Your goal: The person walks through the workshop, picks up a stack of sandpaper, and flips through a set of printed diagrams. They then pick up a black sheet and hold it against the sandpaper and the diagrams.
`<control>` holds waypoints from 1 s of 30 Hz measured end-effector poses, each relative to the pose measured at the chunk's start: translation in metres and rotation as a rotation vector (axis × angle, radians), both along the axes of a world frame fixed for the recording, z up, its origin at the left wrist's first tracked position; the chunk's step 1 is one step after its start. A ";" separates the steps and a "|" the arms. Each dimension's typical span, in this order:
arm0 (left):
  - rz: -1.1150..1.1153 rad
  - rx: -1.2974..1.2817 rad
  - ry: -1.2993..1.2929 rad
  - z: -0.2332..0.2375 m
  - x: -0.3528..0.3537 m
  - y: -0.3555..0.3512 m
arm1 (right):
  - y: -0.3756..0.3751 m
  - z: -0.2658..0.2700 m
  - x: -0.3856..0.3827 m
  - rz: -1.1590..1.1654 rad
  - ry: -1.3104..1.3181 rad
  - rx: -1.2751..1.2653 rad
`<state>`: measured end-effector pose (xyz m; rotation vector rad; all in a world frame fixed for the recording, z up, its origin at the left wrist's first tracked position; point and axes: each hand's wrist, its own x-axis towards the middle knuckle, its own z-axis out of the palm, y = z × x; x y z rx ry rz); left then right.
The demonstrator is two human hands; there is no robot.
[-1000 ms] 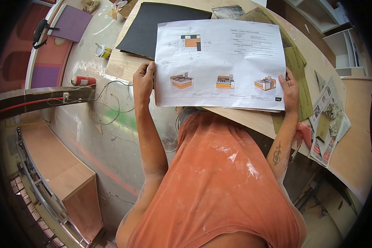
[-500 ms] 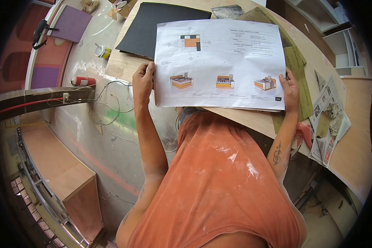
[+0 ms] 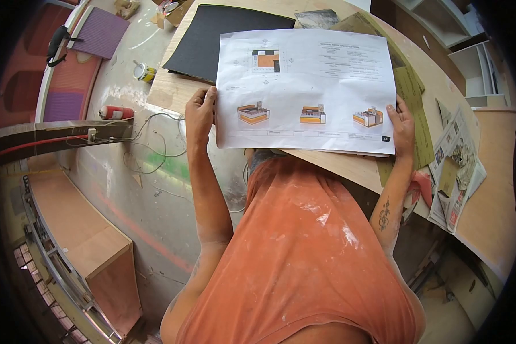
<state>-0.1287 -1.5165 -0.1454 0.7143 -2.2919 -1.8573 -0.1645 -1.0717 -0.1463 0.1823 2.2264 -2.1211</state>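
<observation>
A white printed drawing sheet [image 3: 307,89] is held up before me, with a floor plan, blocks of text and three coloured views of a counter-like booth. My left hand [image 3: 200,114] grips its left edge, thumb in front and fingers behind. On the opposite edge, my right hand [image 3: 402,123] pinches the paper near the lower corner. Other sheets appear to lie behind the top one at the bottom edge. Beyond the paper, a black sheet [image 3: 212,37] rests on the wooden tabletop [image 3: 169,92].
Sandpaper sheets [image 3: 410,109] lie to the right on the table, beside crumpled newspaper [image 3: 456,166]. On the floor at left are a paint can [image 3: 144,73], a red cylinder [image 3: 116,113] and a loose cable [image 3: 164,137]. A wooden box [image 3: 92,235] stands at lower left.
The top edge of the drawing sheet tilts slightly away and lower. Both hands keep their hold in nearly the same place.
</observation>
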 end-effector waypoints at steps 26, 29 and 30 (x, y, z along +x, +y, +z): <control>0.005 -0.027 -0.021 0.005 0.001 0.003 | 0.001 0.000 0.000 0.016 -0.003 -0.009; 0.017 -0.033 -0.015 0.004 0.002 0.004 | 0.000 0.000 0.000 0.003 0.005 -0.014; 0.017 -0.033 -0.015 0.002 0.002 0.003 | 0.001 -0.001 0.000 0.005 0.015 -0.014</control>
